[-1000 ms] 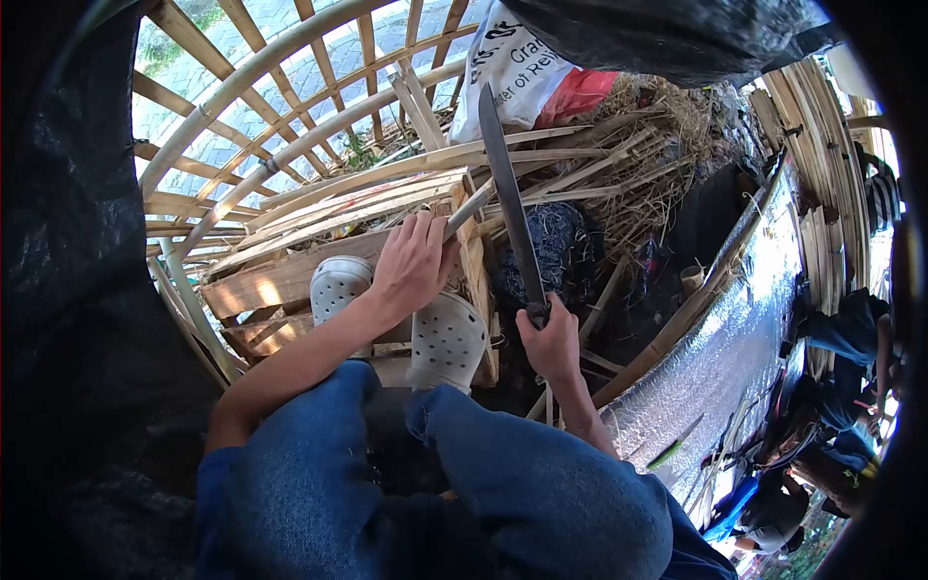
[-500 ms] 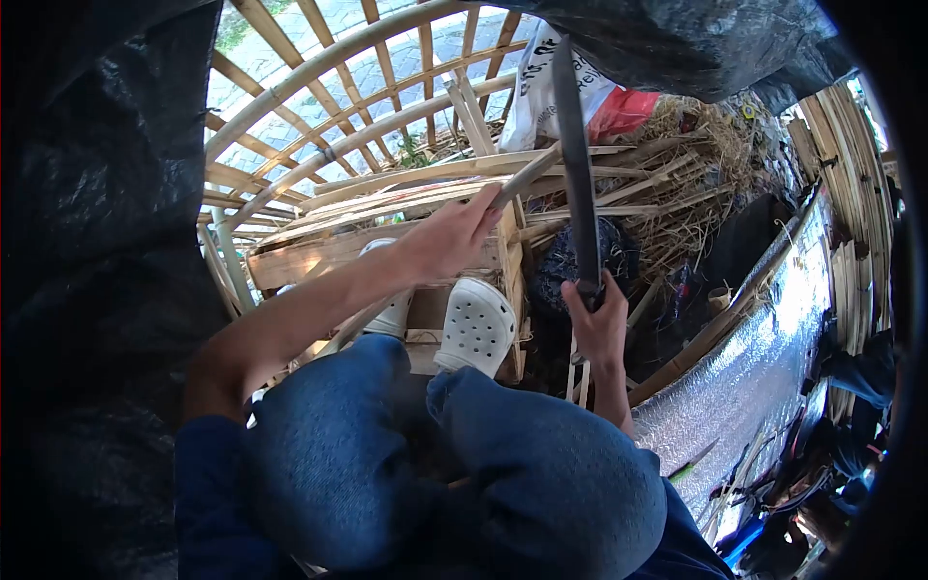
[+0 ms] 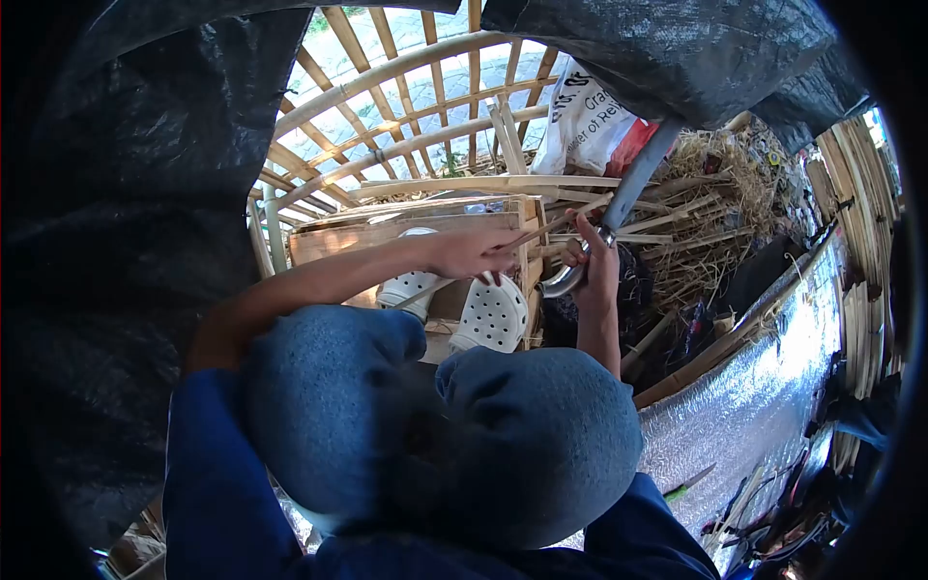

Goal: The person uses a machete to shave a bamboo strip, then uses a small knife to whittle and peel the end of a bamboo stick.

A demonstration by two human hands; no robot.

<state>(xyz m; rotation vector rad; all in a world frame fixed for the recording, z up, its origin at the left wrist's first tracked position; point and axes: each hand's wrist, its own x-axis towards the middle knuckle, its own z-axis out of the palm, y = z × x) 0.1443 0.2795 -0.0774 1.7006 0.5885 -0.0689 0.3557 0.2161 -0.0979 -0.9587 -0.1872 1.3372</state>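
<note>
My left hand (image 3: 474, 253) is closed on a thin bamboo strip (image 3: 553, 226) that slants up to the right. The strip's far end meets the lower part of a machete blade (image 3: 642, 176). In my right hand (image 3: 598, 275) is the machete, its curved metal handle (image 3: 561, 284) showing below the fingers and its blade pointing up and to the right. My right thumb lies up along the base of the blade, close to the strip. Below my left hand are the white clogs (image 3: 491, 314) on my feet, against a wooden crate (image 3: 333, 242).
Bamboo scraps and shavings (image 3: 710, 217) are heaped beyond the machete, beside a white printed sack (image 3: 585, 121). A slatted bamboo frame (image 3: 387, 101) curves ahead. Silver foil sheeting (image 3: 744, 387) lies at the right, with a green-handled knife (image 3: 688, 483) on it. Black plastic sheeting (image 3: 145, 242) hangs at the left.
The machete has tipped from nearly upright toward the right, and its handle has come up closer to my left hand. The view has shifted a little.
</note>
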